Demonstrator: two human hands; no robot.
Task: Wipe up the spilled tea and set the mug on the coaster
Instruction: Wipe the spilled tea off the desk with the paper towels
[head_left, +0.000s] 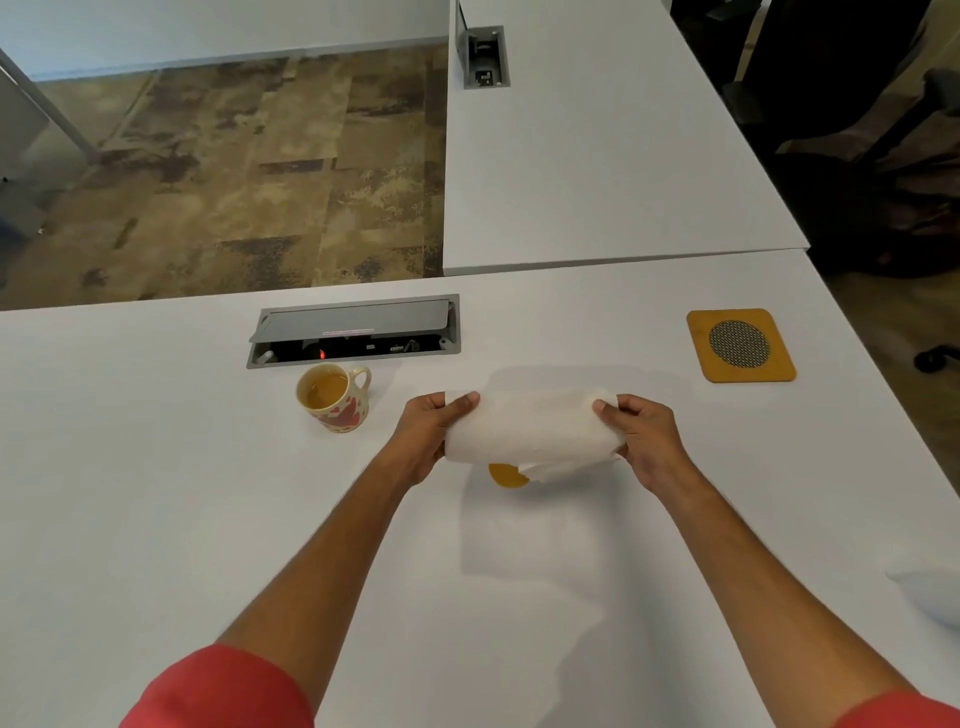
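A white paper towel (530, 423) is stretched between my hands above the white table (156, 493). My left hand (428, 434) grips its left end and my right hand (641, 434) grips its right end. Under the towel's lower edge a small amber puddle of spilled tea (506, 475) shows on the table, partly hidden by the hanging paper. A cream mug (335, 397) with red shapes stands upright to the left of my hands, holding tea, its handle pointing right. The yellow square coaster (740, 345) with a dark mesh centre lies far right.
An open cable box (356, 332) is set into the table just behind the mug. A second white desk (597, 156) adjoins at the back right. A dark chair (857, 156) stands beyond the right edge. A pale object (935, 597) lies at the right border.
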